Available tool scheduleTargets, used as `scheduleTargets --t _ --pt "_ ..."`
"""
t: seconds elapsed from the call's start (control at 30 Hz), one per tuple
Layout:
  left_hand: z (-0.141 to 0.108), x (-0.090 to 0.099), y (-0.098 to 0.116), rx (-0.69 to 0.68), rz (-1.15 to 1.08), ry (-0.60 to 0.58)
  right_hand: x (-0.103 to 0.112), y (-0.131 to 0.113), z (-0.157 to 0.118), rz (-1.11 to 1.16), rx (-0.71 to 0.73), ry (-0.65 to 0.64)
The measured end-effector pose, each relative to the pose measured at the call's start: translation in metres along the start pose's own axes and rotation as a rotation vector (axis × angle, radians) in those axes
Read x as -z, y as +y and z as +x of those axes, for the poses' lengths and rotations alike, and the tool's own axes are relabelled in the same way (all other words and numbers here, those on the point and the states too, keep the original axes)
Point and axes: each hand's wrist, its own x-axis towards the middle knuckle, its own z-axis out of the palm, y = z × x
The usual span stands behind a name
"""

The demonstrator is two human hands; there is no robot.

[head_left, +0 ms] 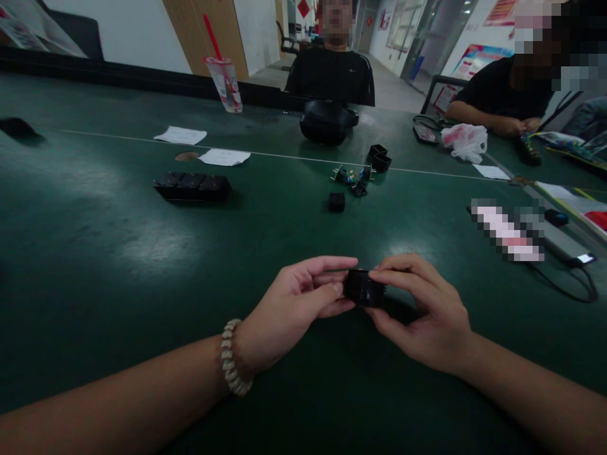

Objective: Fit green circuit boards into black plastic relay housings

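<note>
A small black block-shaped part (364, 288) is held between my two hands, low over the green table (284, 227). My left hand (301, 297), with a beaded bracelet at the wrist, grips its left side with thumb and fingers. Fingers and thumb of my right hand (424, 309) close on its top and right side. Beyond them lie a small black cube (336, 202), a cluster of small circuit parts (351, 177) and black open square pieces (379, 158).
At the left sits a long black segmented block (192, 187). Farther back are paper slips (224, 157), a cup with a red straw (225, 85) and a black case (327, 121). A phone-like item (507, 230) and cable lie right. Two people sit across the table.
</note>
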Motion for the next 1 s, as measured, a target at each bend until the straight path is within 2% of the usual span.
scheduleTargets --t 0.2,0.4,0.63,0.77,1.0 --pt "0.0005 0.0018 0.0004 0.044 -0.015 -0.032 0.0004 0.0011 -0.0005 -0.015 0.013 -0.015" --pt "-0.0007 0.0019 -0.0010 0.020 0.003 -0.072 0.0001 0.0015 -0.0008 -0.017 -0.004 -0.025" --pt "-0.0001 0.0045 -0.0009 0.001 0.184 -0.090 0.0004 0.0019 0.0000 -0.031 -0.020 -0.046" --pt "-0.0017 0.0026 0.0017 0.020 0.171 -0.093 0.0008 0.0011 -0.0001 -0.035 -0.011 -0.052" --pt "-0.0020 -0.0042 0.0015 0.017 0.161 0.000 -0.0019 -0.0003 -0.0015 0.004 0.021 -0.060"
